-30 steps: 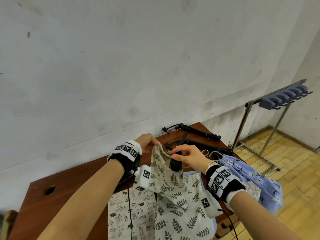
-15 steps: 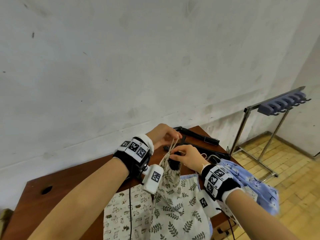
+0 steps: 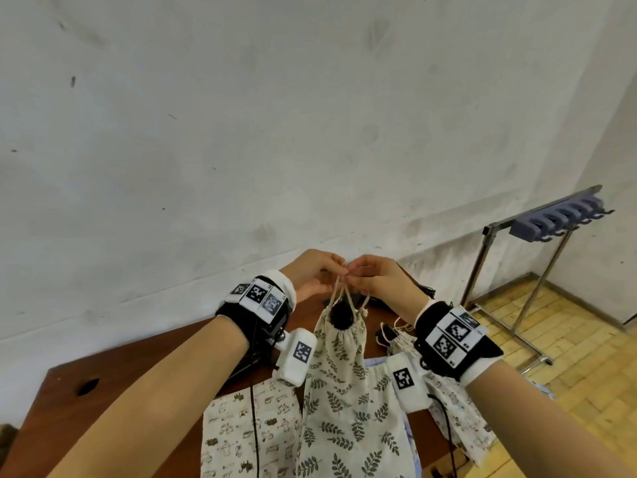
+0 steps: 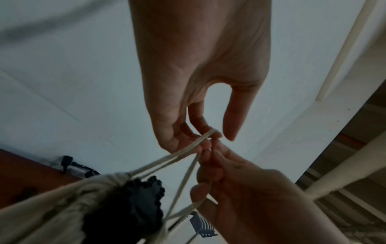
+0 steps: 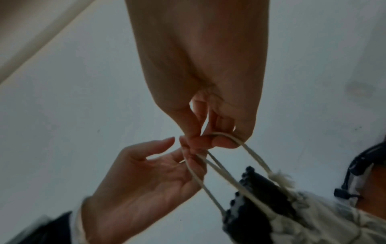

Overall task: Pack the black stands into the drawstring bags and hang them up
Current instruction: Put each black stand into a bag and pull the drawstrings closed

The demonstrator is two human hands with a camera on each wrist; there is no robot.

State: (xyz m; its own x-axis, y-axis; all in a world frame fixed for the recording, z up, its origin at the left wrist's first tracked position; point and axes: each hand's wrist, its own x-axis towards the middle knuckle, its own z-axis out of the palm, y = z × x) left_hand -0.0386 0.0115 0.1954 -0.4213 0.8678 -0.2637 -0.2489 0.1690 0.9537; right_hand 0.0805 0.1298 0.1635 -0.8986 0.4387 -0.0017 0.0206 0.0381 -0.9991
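bag [image 3: 341,384]: leaf print, stand [image 3: 342,315] poking from cinched mouth
left hand [image 3: 315,276]: pinching cords [image 3: 344,295]
right hand [image 3: 381,282]: pinching cords too

Leaf-print bag [image 3: 339,391] hanging, stand [image 3: 342,315] protruding

The head camera looks from above and behind the forearms, forward and down, toward a white wall [image 3: 241,132]; it is wide enough to take in the brown table [image 3: 62,401] below and a metal hook rack [image 3: 558,219] far at the right.

The left wrist camera sits very close under the left hand [image 4: 200,74] and looks along the palm, upward to the wall. The right wrist camera does the same under the right hand [image 5: 204,74].

All three views share one small area — the cream drawstrings [image 3: 339,291] and the gathered mouth of the leaf-print bag [image 3: 341,343], where a black stand [image 4: 133,206] shows. Each wrist view also catches the opposite hand.
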